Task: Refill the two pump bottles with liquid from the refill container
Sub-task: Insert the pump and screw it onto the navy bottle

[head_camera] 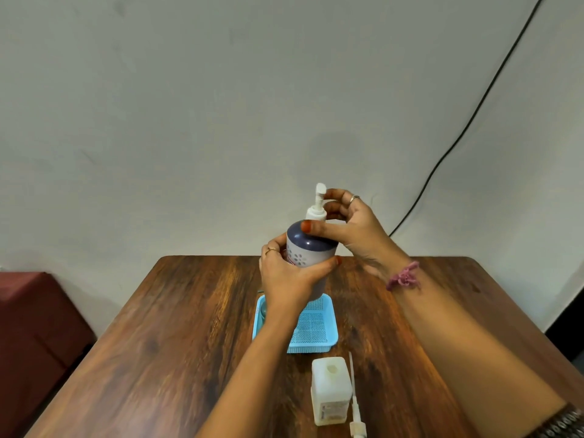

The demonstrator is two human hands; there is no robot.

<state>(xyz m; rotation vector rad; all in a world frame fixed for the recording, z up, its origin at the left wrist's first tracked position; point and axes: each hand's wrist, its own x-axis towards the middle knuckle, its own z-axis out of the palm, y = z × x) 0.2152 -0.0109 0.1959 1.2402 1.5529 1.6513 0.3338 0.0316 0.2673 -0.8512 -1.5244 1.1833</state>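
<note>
My left hand [286,275] grips the body of a pump bottle [311,248] with a dark blue top and white flowered label, held upright above a light blue mesh basket [316,327]. My right hand [350,226] pinches the bottle's white pump head [317,205] at its collar. Near the table's front edge stands a square, translucent white bottle [331,390] with its mouth uncovered. Its removed pump with a long tube [355,403] lies on the table just to its right. Something sits in the basket's left side, mostly hidden by my left forearm.
The wooden table [158,343] backs against a pale wall. A dark red seat [34,327] stands at the left, and a black cable [458,137] runs down the wall at the right.
</note>
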